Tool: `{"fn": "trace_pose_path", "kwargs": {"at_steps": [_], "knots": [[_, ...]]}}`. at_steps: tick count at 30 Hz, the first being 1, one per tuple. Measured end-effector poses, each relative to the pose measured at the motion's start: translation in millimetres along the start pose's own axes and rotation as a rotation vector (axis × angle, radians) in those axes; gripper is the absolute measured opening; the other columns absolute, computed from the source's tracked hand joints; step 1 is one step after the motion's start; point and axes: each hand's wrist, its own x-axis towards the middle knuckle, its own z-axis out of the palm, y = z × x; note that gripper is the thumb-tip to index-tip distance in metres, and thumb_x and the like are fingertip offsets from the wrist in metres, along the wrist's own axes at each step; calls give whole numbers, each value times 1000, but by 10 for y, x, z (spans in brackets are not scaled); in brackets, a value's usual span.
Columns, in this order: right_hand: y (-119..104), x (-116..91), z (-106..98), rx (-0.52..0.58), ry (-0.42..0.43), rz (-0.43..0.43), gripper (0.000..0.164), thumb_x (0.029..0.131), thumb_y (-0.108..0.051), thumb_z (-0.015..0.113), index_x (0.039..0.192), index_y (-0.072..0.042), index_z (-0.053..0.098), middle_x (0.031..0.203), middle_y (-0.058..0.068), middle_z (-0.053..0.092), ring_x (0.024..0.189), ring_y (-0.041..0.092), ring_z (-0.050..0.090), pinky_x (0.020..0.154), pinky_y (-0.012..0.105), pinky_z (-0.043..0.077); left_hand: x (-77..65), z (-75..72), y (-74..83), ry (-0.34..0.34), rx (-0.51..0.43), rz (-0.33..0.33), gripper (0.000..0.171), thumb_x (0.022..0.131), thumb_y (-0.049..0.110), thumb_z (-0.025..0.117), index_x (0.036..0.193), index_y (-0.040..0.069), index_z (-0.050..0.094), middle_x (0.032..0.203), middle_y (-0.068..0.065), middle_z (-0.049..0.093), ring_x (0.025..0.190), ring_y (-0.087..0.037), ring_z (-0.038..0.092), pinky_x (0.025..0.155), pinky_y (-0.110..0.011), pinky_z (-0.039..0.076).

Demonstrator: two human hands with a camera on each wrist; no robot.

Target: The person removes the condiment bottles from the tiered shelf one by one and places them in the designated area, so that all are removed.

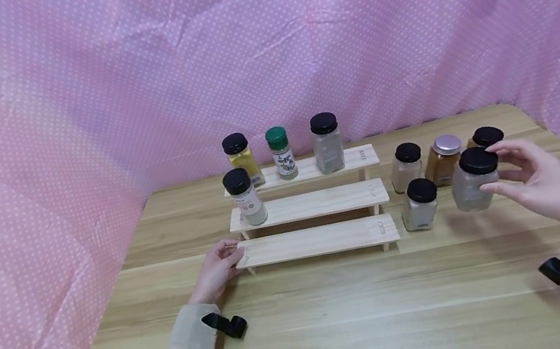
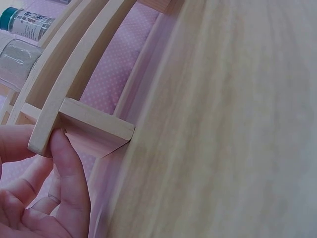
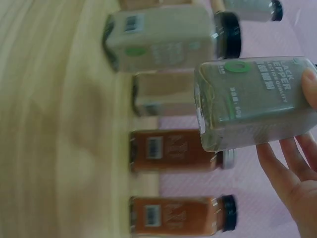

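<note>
On the right, my right hand (image 1: 543,183) grips a clear square jar (image 1: 470,191) with a black lid, thumb and fingers around its upper part. In the right wrist view this pepper jar (image 3: 252,106) is tilted and raised off the table, its label reading "black pepper" in part. My left hand (image 1: 216,270) pinches the left end of the lowest step of a three-step wooden rack (image 1: 319,241). The left wrist view has the thumb under the board (image 2: 64,91) near its leg, with a finger over the top.
Several jars stand right of the rack: a pale one (image 1: 420,206) in front, another pale jar (image 1: 406,170), and an orange-brown one (image 1: 442,166) with a silvery lid. The top step bears yellow (image 1: 244,162), green-lidded (image 1: 284,158) and grey (image 1: 328,148) jars; a white-labelled shaker (image 1: 248,201) stands on the middle step.
</note>
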Motion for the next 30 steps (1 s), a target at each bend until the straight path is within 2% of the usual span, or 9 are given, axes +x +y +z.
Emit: {"fn": "trace_pose_path", "kwargs": {"at_steps": [3, 8, 13, 19, 30], "knots": [[100, -15, -17, 2, -31, 6, 67, 65, 34, 60, 119, -4, 54, 113, -13, 57, 103, -7, 55, 79, 6, 46, -3, -5, 10, -10, 1, 13, 18, 95, 5, 54, 111, -2, 50, 85, 3, 59, 73, -6, 58, 61, -19, 51], [268, -58, -25, 3, -91, 26, 67, 68, 33, 59, 118, -9, 52, 114, -13, 54, 101, -8, 54, 79, 6, 46, -1, -9, 0, 1, 4, -1, 15, 95, 5, 54, 109, 1, 51, 85, 4, 58, 73, -7, 58, 62, -20, 51], [393, -122, -24, 66, -92, 30, 68, 67, 35, 57, 117, -11, 50, 109, -11, 54, 99, -8, 56, 78, 6, 46, -8, -3, -14, 5, 5, -17, 13, 94, 4, 54, 107, 2, 51, 83, 4, 58, 71, -7, 58, 61, -20, 51], [454, -134, -21, 86, -88, 5, 70, 65, 38, 54, 115, -10, 48, 110, -9, 51, 99, -9, 56, 78, 5, 46, 0, -6, -7, -3, 6, -5, 14, 95, 5, 54, 108, 1, 51, 85, 3, 58, 72, -7, 58, 62, -20, 51], [503, -138, 12, 18, -117, 23, 72, 64, 37, 56, 115, -14, 48, 103, -13, 54, 97, -10, 55, 77, 5, 46, -2, -8, 17, -3, 2, 0, 13, 95, 4, 53, 108, 1, 50, 85, 3, 58, 74, -7, 58, 62, -20, 52]]}}
